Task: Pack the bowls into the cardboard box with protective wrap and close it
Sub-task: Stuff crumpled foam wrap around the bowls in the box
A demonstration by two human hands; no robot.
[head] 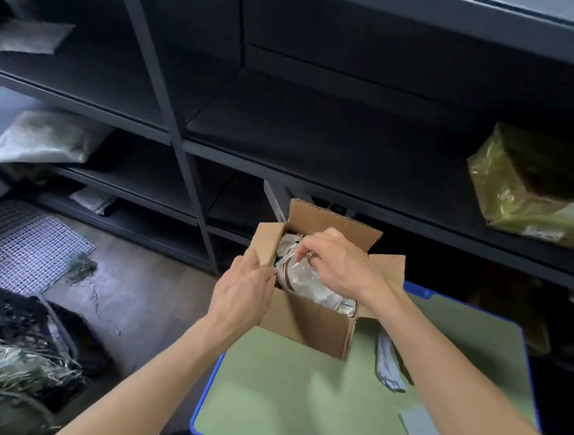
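Loose wrap (391, 362) was seen on the green mat (299, 390). Further on, the cardboard box (308, 322) was held at its left wall by the left hand (242, 289). Inside it, the wrapped bowl (304, 280) was pinched by the right hand (340, 266). The bowl was judged breakable and slippery, best gripped at the rim. The opening was crowded by raised flaps (330, 220), with dark shelves (319, 134) behind.

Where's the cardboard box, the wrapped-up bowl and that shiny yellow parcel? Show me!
cardboard box (308, 322): head view, on its bare front wall.
wrapped bowl (308, 284): head view, on the clear wrap over its side.
yellow parcel (528, 188): head view, on its shiny wrapped front.
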